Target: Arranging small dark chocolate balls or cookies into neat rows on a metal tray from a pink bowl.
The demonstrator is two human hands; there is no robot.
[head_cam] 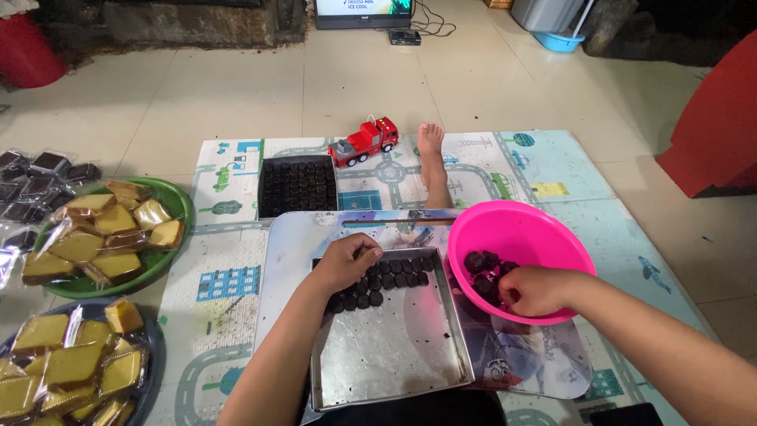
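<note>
Pale cream glossy floor tiles (236, 87), lit softly from above. Spread over them, a foam play mat printed with grey roads and small buildings (229, 292). At the far wall, the lower edge of a flat screen (363, 12) with black cables (430, 20) trailing beside it. Left of that, a dark, rough ledge (189, 20), possibly stone. A grey bin (544, 12) and a light blue plastic basin (558, 41) at the top right. Red fabric (714, 126) along the right edge.
</note>
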